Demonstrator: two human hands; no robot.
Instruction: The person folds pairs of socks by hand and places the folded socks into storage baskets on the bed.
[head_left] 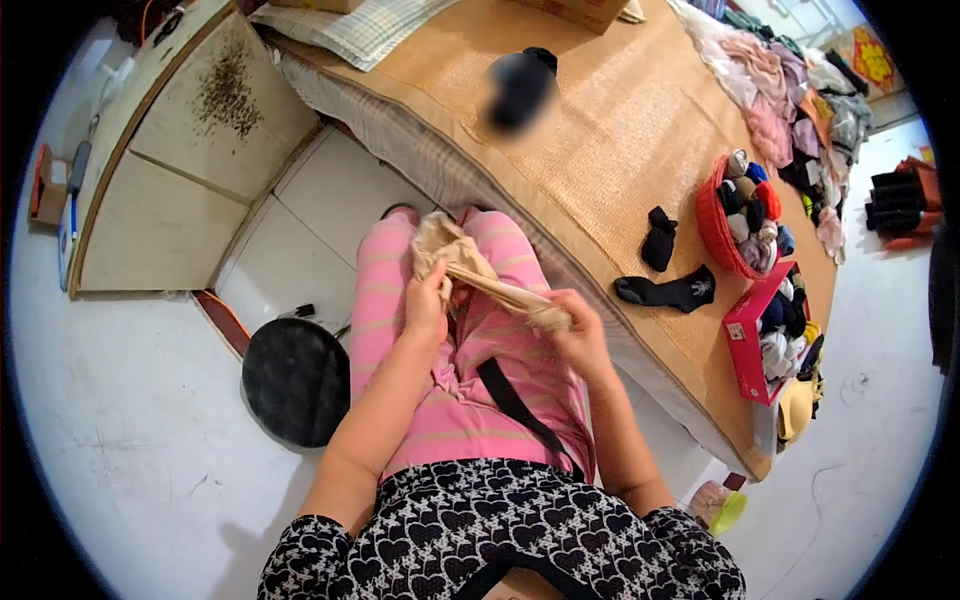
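A thin beige garment [455, 252] is stretched across my lap, over pink striped trousers [385, 275]. Its exact kind is hard to make out. My left hand [428, 305] pinches its gathered edge near the left knee. At the other end, my right hand [578, 330] has its fingers closed round a bunched, twisted part. The cloth between both hands is pulled into a narrow band, while a looser part droops over the knees. A black strap [520, 408] lies across my right thigh.
On the mat-covered bed [600, 130] are black socks [665, 290], a red basket [712, 225] of rolled socks, a pink box [742, 345] and a clothes pile [770, 90]. A black round stool [296, 382] and a cabinet [160, 215] stand left.
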